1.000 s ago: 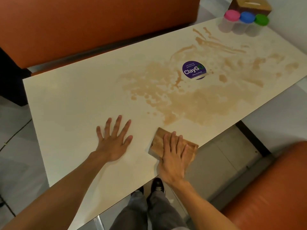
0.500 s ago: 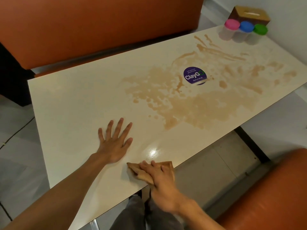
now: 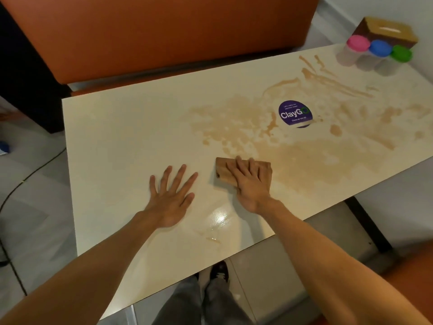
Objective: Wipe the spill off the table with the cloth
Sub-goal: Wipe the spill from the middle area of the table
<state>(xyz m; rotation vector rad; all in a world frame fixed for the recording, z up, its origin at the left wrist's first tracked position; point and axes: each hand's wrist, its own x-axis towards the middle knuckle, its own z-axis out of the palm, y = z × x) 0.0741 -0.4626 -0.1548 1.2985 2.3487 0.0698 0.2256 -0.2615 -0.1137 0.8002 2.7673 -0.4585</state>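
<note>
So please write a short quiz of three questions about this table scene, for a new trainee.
1. True or false: the left hand holds the cloth.
2. Which lid colour is not among the three small jars? A pink, B yellow, C green.
3. Fill in: the right hand presses the cloth at the near edge of the brown ____.

Key
1. False. The left hand lies flat on the table, beside the cloth.
2. B. The lids are pink, blue and green.
3. spill. It spreads around the purple round sticker.
</note>
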